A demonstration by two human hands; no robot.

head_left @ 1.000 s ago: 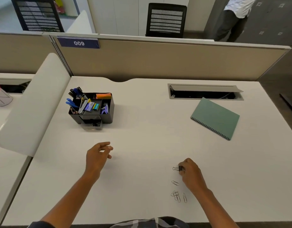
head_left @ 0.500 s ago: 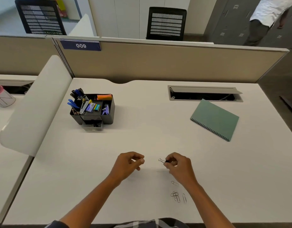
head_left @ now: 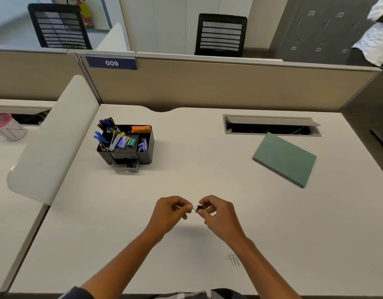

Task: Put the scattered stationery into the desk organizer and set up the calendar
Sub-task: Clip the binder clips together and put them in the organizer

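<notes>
A small black binder clip (head_left: 198,208) hangs above the middle of the white desk (head_left: 207,165), held between both hands. My right hand (head_left: 218,213) pinches its black body, and my left hand (head_left: 171,210) pinches its wire handle. The black desk organizer (head_left: 130,145) stands at the back left, filled with pens, an orange block, small boxes and a purple item; its clear front drawer is pulled out. The green spiral-bound calendar (head_left: 285,158) lies flat at the back right. Several paper clips (head_left: 233,259) lie on the desk beside my right forearm.
An open cable tray (head_left: 270,126) is sunk into the desk behind the calendar. A beige partition (head_left: 207,87) closes the back and a white curved divider (head_left: 50,143) the left side. A pink-lidded tub (head_left: 7,127) stands on the neighbouring desk. A person (head_left: 374,31) moves at the far right.
My right hand lifted the binder clip from beside the paper clips and carried it left. My left hand came in from the left and now pinches the clip's handle.
</notes>
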